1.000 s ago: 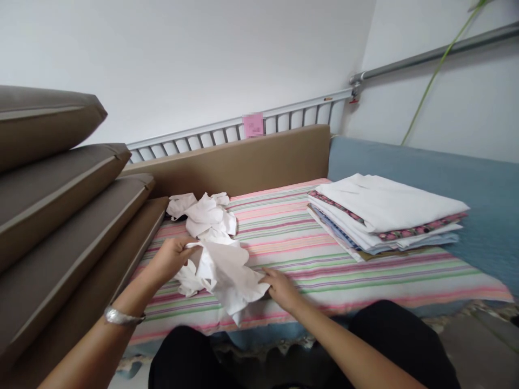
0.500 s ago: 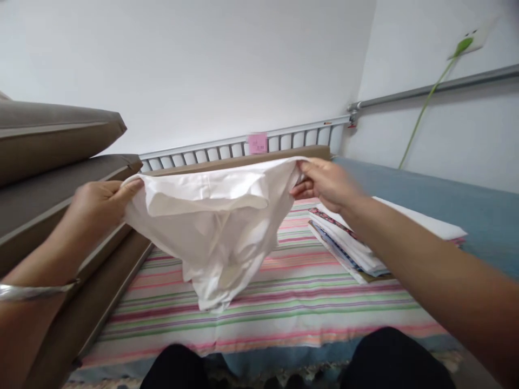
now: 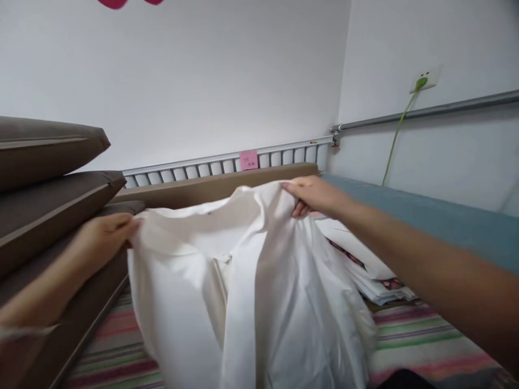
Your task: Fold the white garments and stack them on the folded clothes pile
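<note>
A white garment (image 3: 251, 292) hangs spread out in front of me, held up by its top edge above the striped sheet (image 3: 405, 335). My left hand (image 3: 105, 235) is closed on the garment's left corner, close to the stacked brown cushions (image 3: 52, 200). My right hand (image 3: 314, 195) pinches the upper right edge, in front of the brown board. The cloth covers most of the bed's middle and hides what lies under it.
A pile of folded cloths (image 3: 365, 265) rests on the bed at the right, partly behind my right arm. A blue cover (image 3: 438, 216) runs along the right wall. A metal rail with a pink note (image 3: 248, 159) lines the back wall. A green cable (image 3: 395, 135) hangs from a wall socket.
Both hands lifted the white garment off the striped sheet and raised it. It has since dropped open and hangs longer and wider. My view has tilted upward.
</note>
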Motion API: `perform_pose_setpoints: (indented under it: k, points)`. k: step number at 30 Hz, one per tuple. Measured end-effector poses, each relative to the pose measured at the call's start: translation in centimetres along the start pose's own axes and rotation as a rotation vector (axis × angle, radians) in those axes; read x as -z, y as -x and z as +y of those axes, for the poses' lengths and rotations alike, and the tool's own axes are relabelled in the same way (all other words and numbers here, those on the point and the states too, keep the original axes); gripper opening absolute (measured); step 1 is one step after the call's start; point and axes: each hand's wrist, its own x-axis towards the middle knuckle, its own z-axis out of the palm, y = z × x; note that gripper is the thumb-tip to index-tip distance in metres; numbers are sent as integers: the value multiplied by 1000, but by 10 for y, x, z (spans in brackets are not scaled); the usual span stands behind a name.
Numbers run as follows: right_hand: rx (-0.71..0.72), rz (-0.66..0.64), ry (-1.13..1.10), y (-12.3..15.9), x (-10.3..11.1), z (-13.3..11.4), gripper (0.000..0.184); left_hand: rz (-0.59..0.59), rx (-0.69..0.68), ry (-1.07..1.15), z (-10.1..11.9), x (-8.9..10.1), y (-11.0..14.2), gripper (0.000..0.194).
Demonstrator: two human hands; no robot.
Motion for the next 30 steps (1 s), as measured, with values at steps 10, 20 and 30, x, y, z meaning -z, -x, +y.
perform_pose_setpoints:
  k: [10, 20, 30]
  points:
    - [280, 446, 417, -120, 56, -78, 65, 344, -51, -116, 85, 47, -127, 62]
    - [512, 477, 357, -35, 26, -5, 39, 440, -249, -310, 39, -5, -22, 40]
    - [172, -97, 194, 145, -158, 275, 32, -279, -69, 109, -119, -250, 206, 29]
